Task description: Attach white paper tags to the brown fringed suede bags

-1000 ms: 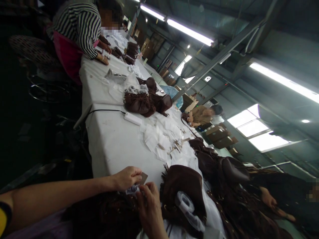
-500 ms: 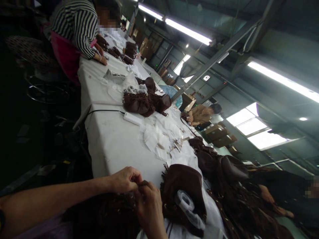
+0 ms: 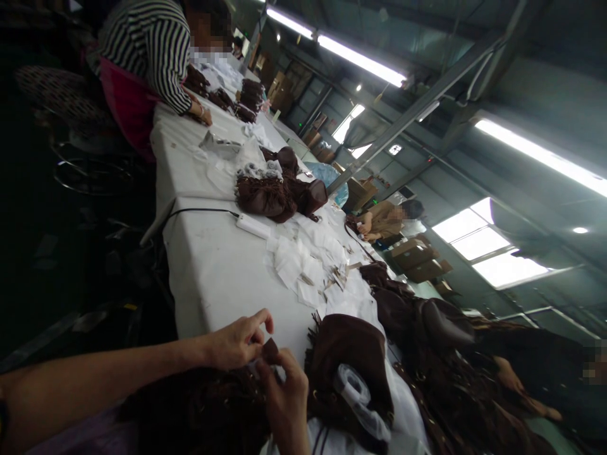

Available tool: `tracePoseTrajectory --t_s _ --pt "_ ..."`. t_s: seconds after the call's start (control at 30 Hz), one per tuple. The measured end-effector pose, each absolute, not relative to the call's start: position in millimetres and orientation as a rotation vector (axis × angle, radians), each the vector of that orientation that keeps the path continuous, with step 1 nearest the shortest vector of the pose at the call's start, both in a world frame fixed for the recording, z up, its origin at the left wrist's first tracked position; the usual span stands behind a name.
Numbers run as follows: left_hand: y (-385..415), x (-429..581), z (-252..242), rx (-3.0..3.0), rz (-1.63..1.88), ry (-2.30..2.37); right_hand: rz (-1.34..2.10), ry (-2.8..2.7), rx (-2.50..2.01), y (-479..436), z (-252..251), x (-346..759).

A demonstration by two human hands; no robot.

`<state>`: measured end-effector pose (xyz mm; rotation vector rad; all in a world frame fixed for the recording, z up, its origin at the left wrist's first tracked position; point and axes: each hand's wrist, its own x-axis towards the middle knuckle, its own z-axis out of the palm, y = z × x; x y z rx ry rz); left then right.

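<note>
Close to the near edge of the white-covered table, my right hand pinches a small dark brown leather tab between thumb and fingers. My left hand is just left of it, its index finger raised and bent, apart from the thumb, with no object visible in that gap. Under both hands lies a dark brown fringed bag with metal eyelets, mostly in shadow. Right of my right hand, another brown leather bag rests with a clear-wrapped roll on it.
White paper pieces lie scattered mid-table near a white power strip with a black cord. Brown bags are heaped farther up. Co-workers stand at the far left, across the table and at right.
My left hand has drawn slightly away from my right, its index finger lifting. The brown tab now shows between my right thumb and fingers.
</note>
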<state>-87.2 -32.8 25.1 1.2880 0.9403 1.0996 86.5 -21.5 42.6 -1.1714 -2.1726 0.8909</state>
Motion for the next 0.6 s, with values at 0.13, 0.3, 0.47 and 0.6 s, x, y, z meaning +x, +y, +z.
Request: tracePoseTrajectory --t_s 0.13,0.3,0.47,0.6 --pt "-28 -90 17 1.231 1.033 0.862 0.826 -2.102 -1.151 -22 40 84" --pt "-22 -98 13 1.258 0.875 0.884 0.816 -2.102 -1.094 -20 30 87" --pt "-25 -100 25 1.732 0.764 0.965 0.757 -2.118 -1.105 -18 23 93" --pt "-28 -100 28 1.926 0.768 1.006 0.707 -2.131 -1.065 -18 22 96"
